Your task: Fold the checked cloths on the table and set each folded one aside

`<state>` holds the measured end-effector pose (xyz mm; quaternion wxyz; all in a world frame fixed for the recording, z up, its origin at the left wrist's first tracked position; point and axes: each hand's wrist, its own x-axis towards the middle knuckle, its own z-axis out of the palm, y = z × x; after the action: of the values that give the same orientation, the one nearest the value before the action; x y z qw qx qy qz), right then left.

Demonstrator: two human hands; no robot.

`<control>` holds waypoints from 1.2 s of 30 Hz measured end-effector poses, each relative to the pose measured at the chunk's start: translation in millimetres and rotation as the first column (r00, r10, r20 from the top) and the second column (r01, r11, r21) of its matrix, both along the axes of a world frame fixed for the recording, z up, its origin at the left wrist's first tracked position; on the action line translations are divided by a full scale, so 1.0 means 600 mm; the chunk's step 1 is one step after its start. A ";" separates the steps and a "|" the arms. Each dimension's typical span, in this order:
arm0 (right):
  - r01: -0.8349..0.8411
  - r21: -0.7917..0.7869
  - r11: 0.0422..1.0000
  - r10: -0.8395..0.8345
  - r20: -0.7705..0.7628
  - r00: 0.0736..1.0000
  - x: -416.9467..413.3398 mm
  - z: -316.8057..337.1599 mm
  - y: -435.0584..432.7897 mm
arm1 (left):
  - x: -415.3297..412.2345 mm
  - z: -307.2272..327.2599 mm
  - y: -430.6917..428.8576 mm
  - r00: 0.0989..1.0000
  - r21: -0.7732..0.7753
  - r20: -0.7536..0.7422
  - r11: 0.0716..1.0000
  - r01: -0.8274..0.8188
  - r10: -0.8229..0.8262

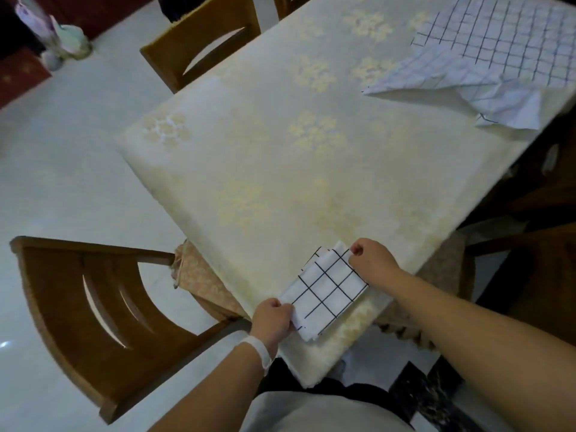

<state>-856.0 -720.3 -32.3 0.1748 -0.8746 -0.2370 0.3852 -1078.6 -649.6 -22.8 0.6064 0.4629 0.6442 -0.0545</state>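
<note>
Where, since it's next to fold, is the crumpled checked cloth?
Head view, upper right: the crumpled checked cloth lies on the table's far end.

Both forearms are bare. A white band wraps the wrist behind the left hand, lower centre of the frame. A pale grey top fills the bottom edge.

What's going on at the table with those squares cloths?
A person is folding checked cloths. The left hand and the right hand each grip an end of a small folded cloth at the near corner of the table. A crumpled cloth lies unfolded at the far right side.
</note>
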 end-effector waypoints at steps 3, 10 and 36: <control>-0.031 -0.019 0.999 0.031 0.022 0.999 0.001 -0.004 0.000 | 0.002 -0.001 0.005 0.999 0.002 -0.033 1.000 0.022 -0.022; -0.010 0.016 1.000 0.009 0.014 1.000 0.008 0.015 -0.008 | -0.010 0.009 0.010 0.997 0.039 -0.072 0.998 0.039 -0.036; -0.489 0.286 0.824 0.463 0.157 0.872 -0.187 0.167 -0.007 | -0.154 0.207 0.014 0.977 0.269 0.156 0.946 -0.182 0.143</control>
<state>-968.3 -724.2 68.2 0.2015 -0.7630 -0.5131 0.3376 -1170.7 -641.4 101.5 0.5784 0.4924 0.6393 0.1194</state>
